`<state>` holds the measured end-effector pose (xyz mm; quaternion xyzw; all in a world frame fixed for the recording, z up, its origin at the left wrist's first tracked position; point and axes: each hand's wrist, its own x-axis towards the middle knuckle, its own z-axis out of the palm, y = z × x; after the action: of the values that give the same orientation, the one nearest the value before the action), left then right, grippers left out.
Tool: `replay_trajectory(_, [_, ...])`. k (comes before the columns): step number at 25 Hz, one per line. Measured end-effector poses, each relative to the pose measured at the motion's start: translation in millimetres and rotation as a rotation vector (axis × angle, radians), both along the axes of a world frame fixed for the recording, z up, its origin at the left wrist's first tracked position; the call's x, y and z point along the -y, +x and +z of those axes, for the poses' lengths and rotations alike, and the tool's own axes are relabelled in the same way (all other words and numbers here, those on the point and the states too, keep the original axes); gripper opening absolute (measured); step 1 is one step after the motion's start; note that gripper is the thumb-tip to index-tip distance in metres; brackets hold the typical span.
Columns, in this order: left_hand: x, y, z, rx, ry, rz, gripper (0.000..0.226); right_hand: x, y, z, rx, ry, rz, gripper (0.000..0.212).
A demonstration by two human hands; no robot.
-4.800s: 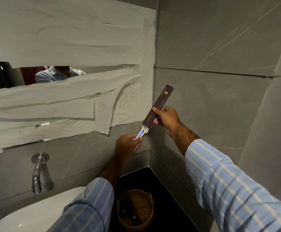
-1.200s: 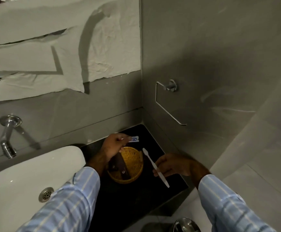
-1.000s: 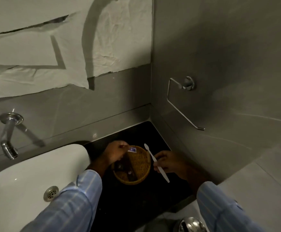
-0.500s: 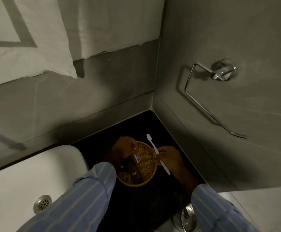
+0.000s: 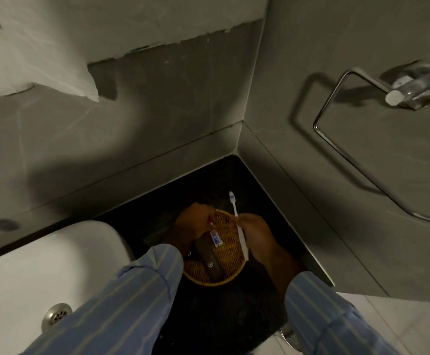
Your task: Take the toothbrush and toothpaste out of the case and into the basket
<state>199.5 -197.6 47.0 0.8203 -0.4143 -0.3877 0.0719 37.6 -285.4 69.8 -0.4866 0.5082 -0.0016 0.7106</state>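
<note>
A basket (image 5: 230, 274) sits on the counter (image 5: 224, 313) in the corner where two walls meet. A sink (image 5: 42, 272) lies to its left. A case (image 5: 208, 260) lies inside the basket. The left hand (image 5: 192, 224) is over the basket's far left rim, with a toothpaste tube (image 5: 215, 238) below it, over the case. The right hand (image 5: 256, 233) is over the right rim, gripping a toothbrush (image 5: 237, 221) whose head points away toward the corner. A wire holder (image 5: 362, 129) hangs on the right wall.

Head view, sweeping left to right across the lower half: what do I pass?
Sink drain → left hand → toothpaste → toothbrush → right hand.
</note>
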Motion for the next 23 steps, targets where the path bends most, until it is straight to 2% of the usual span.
replay_trajectory(3, [4, 1, 2, 0.031, 0.056, -0.056, 0.035, 5, 14, -1, -0.114, -0.257, 0.166, 0.017])
replay_trajectory(8, [7, 10, 4, 0.063, 0.098, -0.138, 0.04, 19, 41, 4, -0.299, -0.496, 0.53, 0.014])
replay_trajectory(10, [6, 12, 5, 0.077, 0.113, -0.157, 0.04, 20, 51, -4, -0.403, -0.642, 0.585, 0.011])
replay_trajectory(15, [1, 11, -2, 0.114, 0.117, -0.182, 0.036, 15, 69, -16, -0.62, -0.706, 0.719, 0.019])
replay_trajectory(23, [9, 0, -14, 0.274, 0.125, -0.25, 0.039, 12, 78, -31, -0.653, -0.729, 0.819, 0.021])
